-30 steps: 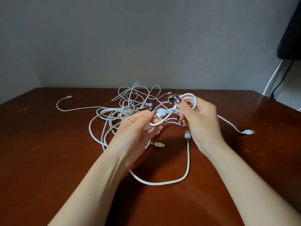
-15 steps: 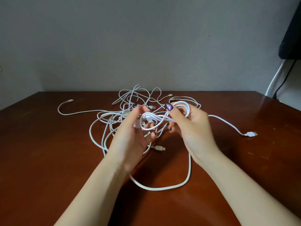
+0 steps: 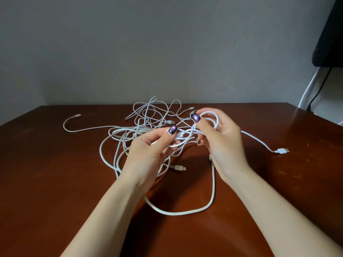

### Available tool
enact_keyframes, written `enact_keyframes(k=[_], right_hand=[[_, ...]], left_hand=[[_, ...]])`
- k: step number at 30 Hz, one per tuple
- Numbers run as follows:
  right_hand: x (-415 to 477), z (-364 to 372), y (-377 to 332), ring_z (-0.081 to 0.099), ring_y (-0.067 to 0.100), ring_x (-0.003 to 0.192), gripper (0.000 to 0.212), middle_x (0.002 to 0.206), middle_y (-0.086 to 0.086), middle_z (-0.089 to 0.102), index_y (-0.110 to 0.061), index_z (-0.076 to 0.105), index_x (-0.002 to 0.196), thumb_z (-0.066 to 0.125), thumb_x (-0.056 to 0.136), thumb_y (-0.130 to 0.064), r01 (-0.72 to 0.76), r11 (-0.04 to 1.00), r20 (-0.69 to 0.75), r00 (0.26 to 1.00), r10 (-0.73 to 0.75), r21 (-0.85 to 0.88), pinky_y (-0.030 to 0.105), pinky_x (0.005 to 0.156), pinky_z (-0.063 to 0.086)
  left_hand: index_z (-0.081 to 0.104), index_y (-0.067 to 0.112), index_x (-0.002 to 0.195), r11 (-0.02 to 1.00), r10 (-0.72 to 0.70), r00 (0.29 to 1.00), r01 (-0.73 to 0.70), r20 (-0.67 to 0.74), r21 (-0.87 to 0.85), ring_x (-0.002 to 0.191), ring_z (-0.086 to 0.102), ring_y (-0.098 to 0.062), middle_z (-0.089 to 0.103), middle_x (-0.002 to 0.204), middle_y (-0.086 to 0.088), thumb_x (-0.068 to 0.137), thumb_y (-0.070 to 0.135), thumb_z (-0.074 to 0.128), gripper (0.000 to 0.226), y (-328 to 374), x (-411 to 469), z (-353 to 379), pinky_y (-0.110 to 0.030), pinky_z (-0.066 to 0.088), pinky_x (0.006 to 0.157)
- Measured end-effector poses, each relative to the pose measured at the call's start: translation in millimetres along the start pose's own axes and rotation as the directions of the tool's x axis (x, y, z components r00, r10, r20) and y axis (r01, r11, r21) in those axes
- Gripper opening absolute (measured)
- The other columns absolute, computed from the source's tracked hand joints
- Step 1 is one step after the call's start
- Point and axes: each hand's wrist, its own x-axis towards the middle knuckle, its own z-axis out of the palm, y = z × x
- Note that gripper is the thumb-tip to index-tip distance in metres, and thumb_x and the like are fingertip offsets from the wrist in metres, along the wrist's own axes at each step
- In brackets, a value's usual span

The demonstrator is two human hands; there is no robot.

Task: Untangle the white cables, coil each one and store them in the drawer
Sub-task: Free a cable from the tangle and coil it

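A tangle of white cables [image 3: 144,119] lies across the middle of the brown table [image 3: 46,173]. My right hand [image 3: 222,141] holds a small coil of white cable [image 3: 211,117], thumb over the loops. My left hand [image 3: 150,151] pinches a white plug end [image 3: 179,135] of that cable between thumb and fingers, close to the coil. One strand runs from the coil to a USB plug [image 3: 282,151] lying at the right. A thicker cable loop [image 3: 185,212] lies between my forearms. No drawer is in view.
A loose cable end with a plug [image 3: 78,115] lies at the far left. A small plug [image 3: 179,167] rests under my hands. A dark object [image 3: 328,43] with black and white cords [image 3: 313,89] hangs at the right, past the table's edge. A grey wall stands behind.
My left hand closed its thumb and fingers onto the plug end after being loosely spread half a second ago. My right hand with the coil shifted slightly up and to the right.
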Motion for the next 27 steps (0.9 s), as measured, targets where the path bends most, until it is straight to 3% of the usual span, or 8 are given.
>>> enact_keyframes(k=[3,9,12,14,17,22,24,27], right_hand=[[-1.2,-1.1,-3.9,0.055,0.003,0.051,0.009,0.071,-0.01,0.062,-0.012,0.064,0.091,0.068,0.084,-0.01,0.069,0.997,0.067,0.995,-0.071,0.028,0.016,0.049,0.045],[-0.4,1.4,-0.4,0.058,0.008,0.052,0.01,0.061,-0.008,0.06,-0.012,0.058,0.079,0.067,0.079,-0.009,-0.098,0.992,0.257,0.964,0.073,0.085,0.016,0.051,0.046],[-2.0,1.9,-1.3,0.058,0.006,0.052,0.01,0.061,-0.006,0.058,-0.012,0.054,0.077,0.064,0.076,-0.009,-0.217,0.961,0.357,0.923,0.144,0.174,0.013,0.051,0.045],[-5.0,5.1,-1.5,0.057,0.005,0.052,0.012,0.062,-0.004,0.059,-0.011,0.052,0.077,0.062,0.071,-0.011,-0.307,0.917,0.431,0.885,0.178,0.253,0.011,0.05,0.045],[-7.9,10.4,1.5,0.057,0.004,0.05,0.014,0.06,-0.003,0.06,-0.01,0.05,0.081,0.058,0.069,-0.008,-0.416,0.842,0.474,0.851,0.226,0.345,0.01,0.049,0.047],[-5.0,5.0,3.1,0.057,0.004,0.051,0.016,0.063,-0.003,0.062,-0.011,0.051,0.084,0.058,0.071,-0.006,-0.38,0.852,0.466,0.865,0.188,0.361,0.011,0.05,0.047],[-3.5,3.3,4.9,0.057,0.004,0.052,0.016,0.064,-0.004,0.061,-0.012,0.052,0.082,0.063,0.072,-0.006,-0.311,0.889,0.446,0.884,0.14,0.338,0.012,0.052,0.047],[1.8,-0.8,5.6,0.058,0.007,0.056,0.02,0.067,-0.006,0.062,-0.013,0.057,0.082,0.073,0.072,-0.007,-0.127,0.973,0.401,0.915,0.039,0.195,0.015,0.056,0.047]], left_hand=[[0.07,0.014,0.066,0.999,0.022,0.997,-0.019,-0.074,0.045,0.059,0.058,-0.008,0.062,0.072,-0.004,0.075,0.023,0.069,0.013,-0.7,0.3,-0.3,-0.013,0.049,0.058],[0.067,0.012,0.06,0.997,0.065,0.98,-0.059,-0.186,0.04,0.048,0.048,-0.005,0.059,0.06,0.003,0.084,0.014,0.064,0.025,1.0,1.0,-1.3,-0.011,0.044,0.049],[0.067,0.012,0.059,0.983,-0.045,0.992,0.023,-0.118,-0.184,0.046,0.05,-0.002,0.059,0.063,-0.001,0.073,0.021,0.064,0.017,5.5,0.5,0.3,-0.009,0.041,0.043],[0.065,0.009,0.056,0.916,-0.13,0.99,0.101,-0.047,-0.389,0.042,0.049,-0.002,0.058,0.059,-0.003,0.066,0.022,0.062,0.017,7.9,-0.2,2.3,-0.007,0.039,0.038],[0.066,0.008,0.054,0.852,-0.123,0.992,0.086,-0.038,-0.517,0.038,0.05,-0.002,0.057,0.057,-0.004,0.063,0.021,0.06,0.017,7.9,-0.4,5.6,-0.006,0.039,0.038],[0.065,0.019,0.09,0.981,0.054,0.997,-0.065,-0.063,-0.183,0.058,0.058,-0.007,0.065,0.069,0.002,0.072,0.022,0.062,0.019,-0.7,-1.6,5.9,-0.014,0.049,0.054],[0.063,0.02,0.087,0.993,0.099,0.993,-0.103,-0.067,-0.055,0.056,0.057,-0.009,0.064,0.071,-0.001,0.083,0.016,0.06,0.007,-1.9,-2.7,3.5,-0.016,0.046,0.05],[0.065,0.012,0.081,0.994,0.093,0.994,-0.096,-0.054,-0.05,0.053,0.056,-0.008,0.062,0.072,-0.005,0.085,0.019,0.057,0.012,3.0,-3.7,0.8,-0.014,0.044,0.047]])
